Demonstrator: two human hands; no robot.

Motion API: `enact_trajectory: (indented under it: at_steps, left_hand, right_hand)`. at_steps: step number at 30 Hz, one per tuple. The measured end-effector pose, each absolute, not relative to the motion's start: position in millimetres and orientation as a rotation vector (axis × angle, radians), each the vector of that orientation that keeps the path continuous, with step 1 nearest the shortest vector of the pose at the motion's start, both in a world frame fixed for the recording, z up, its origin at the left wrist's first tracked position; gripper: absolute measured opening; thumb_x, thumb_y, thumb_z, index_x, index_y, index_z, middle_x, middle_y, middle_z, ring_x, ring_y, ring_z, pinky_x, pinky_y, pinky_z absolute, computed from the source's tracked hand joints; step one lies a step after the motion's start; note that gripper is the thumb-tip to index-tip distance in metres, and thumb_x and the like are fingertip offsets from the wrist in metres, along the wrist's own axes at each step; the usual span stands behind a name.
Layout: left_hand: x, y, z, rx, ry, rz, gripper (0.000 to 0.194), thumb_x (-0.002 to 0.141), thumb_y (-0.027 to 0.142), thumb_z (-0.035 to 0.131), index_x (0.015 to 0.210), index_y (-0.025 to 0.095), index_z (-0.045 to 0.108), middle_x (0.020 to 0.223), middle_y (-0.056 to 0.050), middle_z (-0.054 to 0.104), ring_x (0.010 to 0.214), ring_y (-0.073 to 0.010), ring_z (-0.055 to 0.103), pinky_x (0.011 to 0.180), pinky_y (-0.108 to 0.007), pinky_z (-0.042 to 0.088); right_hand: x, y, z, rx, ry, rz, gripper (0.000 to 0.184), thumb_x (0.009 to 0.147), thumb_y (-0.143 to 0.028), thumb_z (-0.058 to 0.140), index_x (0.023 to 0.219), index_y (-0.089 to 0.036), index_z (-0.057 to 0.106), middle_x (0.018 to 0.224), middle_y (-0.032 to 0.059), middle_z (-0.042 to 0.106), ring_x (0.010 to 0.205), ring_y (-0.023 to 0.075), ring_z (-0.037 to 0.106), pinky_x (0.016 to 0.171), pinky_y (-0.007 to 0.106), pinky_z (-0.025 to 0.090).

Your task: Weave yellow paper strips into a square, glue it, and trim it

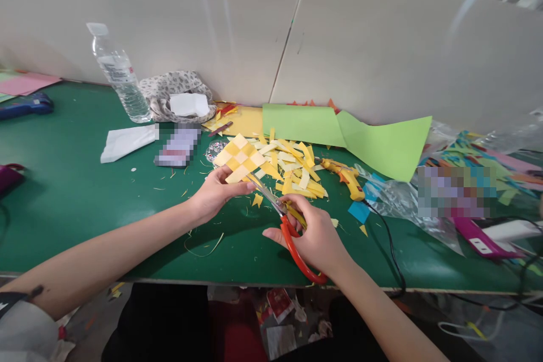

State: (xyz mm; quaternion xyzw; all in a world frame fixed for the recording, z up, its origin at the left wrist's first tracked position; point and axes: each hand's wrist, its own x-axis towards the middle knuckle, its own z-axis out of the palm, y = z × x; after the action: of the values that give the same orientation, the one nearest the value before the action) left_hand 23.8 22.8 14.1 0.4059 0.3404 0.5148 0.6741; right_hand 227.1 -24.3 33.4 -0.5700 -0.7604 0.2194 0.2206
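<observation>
Green tabletop (127, 237) below a woven yellow paper piece (240, 157), its lower edge pinched in the left hand's grip (240, 181).

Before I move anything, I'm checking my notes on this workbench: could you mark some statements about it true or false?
1. The left hand holds a woven paper piece in two yellow shades. True.
2. The right hand is empty. False: it holds red-handled metal scissors.
3. A yellow plastic glue gun lies right of the loose yellow paper strips. True.
4. The light-green paper sheet lies between the strips and the person. False: it lies beyond the strips, by the grey partition.
</observation>
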Motion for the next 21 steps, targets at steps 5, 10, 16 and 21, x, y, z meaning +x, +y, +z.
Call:
enact_trajectory:
  at_steps: [5, 10, 16, 21]
  left_hand:
    - [23.0, 23.3, 13.3, 0.872, 0.752, 1.172, 0.024, 0.060, 0.015, 0.078, 0.083, 0.015, 0.068, 0.083, -0.001, 0.071, 0.070, -0.0106, 0.064, 0.071, -0.022, 0.053]
    - [23.0, 23.7, 12.4, 0.854, 0.748, 1.177, 0.021, 0.061, 0.016, 0.077, 0.080, 0.015, 0.068, 0.082, -0.001, 0.071, 0.067, -0.0099, 0.064, 0.070, -0.023, 0.053]
    - [22.3, 24.3, 12.7, 0.842, 0.740, 1.169, 0.021, 0.061, 0.017, 0.077, 0.080, 0.013, 0.068, 0.082, -0.002, 0.071, 0.064, -0.0098, 0.065, 0.070, -0.022, 0.054]
    - [22.4, 23.3, 14.9, 0.827, 0.730, 1.169, 0.019, 0.064, 0.019, 0.076, 0.079, 0.013, 0.067, 0.077, -0.001, 0.070, 0.062, -0.0101, 0.066, 0.067, -0.020, 0.054]
  right_hand:
    - [227.7, -23.4, 30.7, -1.542, -2.086, 0.571, 0.046, 0.063, -0.046, 0.070, 0.098, -0.023, 0.052, 0.054, -0.0071, 0.044, 0.047, 0.0110, 0.040, 0.046, 0.022, 0.034]
    - [227.7, -22.7, 30.5, -1.516, -2.082, 0.519, 0.043, 0.062, -0.046, 0.071, 0.093, -0.022, 0.054, 0.050, -0.0084, 0.041, 0.044, 0.0103, 0.040, 0.045, 0.021, 0.034]
    - [226.7, -22.1, 31.4, -1.510, -2.054, 0.508, 0.042, 0.063, -0.048, 0.070, 0.091, -0.021, 0.055, 0.052, -0.0064, 0.047, 0.045, 0.0105, 0.041, 0.047, 0.022, 0.037]
    - [226.0, -22.6, 31.4, -1.500, -2.030, 0.515, 0.043, 0.063, -0.048, 0.070, 0.092, -0.020, 0.055, 0.052, -0.0060, 0.047, 0.045, 0.0105, 0.040, 0.047, 0.022, 0.037]
